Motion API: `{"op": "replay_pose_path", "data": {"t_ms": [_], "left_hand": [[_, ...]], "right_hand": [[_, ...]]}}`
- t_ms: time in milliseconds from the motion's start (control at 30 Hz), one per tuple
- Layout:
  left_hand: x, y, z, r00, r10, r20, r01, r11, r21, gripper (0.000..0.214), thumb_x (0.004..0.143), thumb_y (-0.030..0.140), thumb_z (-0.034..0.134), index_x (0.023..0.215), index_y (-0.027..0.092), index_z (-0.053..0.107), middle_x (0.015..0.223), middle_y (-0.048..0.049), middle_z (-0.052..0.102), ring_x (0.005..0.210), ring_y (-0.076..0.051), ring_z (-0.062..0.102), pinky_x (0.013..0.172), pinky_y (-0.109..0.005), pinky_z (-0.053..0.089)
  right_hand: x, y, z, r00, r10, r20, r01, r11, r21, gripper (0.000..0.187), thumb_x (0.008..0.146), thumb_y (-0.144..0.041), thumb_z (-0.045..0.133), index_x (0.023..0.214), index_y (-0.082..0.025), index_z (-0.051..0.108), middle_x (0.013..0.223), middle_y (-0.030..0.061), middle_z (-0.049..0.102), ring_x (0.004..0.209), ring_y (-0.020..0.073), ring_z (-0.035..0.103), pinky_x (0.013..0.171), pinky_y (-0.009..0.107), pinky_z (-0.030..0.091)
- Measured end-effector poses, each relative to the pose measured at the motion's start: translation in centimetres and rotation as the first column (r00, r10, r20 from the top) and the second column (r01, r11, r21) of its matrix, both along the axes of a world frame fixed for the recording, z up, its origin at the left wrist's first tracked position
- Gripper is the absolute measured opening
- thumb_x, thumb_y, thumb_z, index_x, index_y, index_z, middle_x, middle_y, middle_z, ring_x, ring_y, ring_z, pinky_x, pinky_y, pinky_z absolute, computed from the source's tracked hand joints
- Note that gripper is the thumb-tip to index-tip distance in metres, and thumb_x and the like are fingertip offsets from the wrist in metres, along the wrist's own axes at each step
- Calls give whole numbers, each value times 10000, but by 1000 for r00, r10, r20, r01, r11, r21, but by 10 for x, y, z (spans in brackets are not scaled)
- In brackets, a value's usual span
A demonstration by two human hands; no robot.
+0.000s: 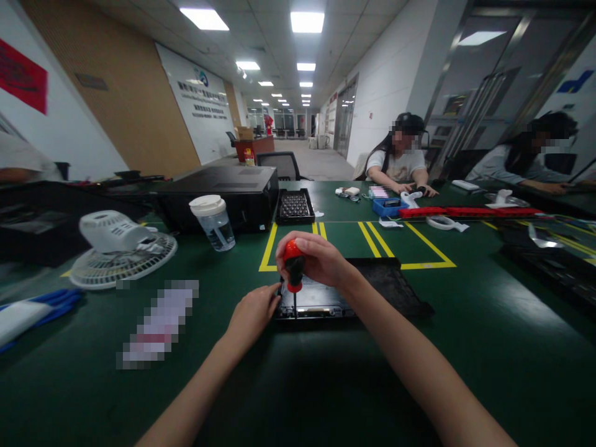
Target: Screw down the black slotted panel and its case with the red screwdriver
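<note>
My right hand [319, 257] is wrapped round the red and black handle of a screwdriver [293, 273], which stands upright with its tip down on a flat black device [372, 292] lying on the green table [298, 385]. My left hand [254, 313] rests at the device's left front corner, fingers curled against its edge.
A white fan [118, 248] lies at the left, with a capped clear cup [214, 222] and a black box [223, 195] behind it. A black screw tray [295, 206] sits farther back. Two people sit at the far right side. Blue-handled items [37, 307] lie at the left edge.
</note>
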State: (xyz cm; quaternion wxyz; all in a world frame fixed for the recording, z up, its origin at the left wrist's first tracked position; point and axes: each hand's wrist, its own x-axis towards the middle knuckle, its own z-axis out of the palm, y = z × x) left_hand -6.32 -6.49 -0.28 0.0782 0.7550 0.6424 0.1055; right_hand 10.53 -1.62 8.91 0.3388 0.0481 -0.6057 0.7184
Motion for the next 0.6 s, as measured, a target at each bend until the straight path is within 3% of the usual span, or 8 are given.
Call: {"op": "replay_pose_path", "data": {"t_ms": [600], "left_hand": [[5,-3,8,1000,26,-16,-26,999,-31,266,874,276,400,1065,236,581,1053,-61,646,906,-184,612,725,-248,426]], "right_hand": [[0,-6,4,999,-25,45,23,999,49,201,846,-300,510,911,-117,559,781,36,581,659,111,574,618,245,458]]}}
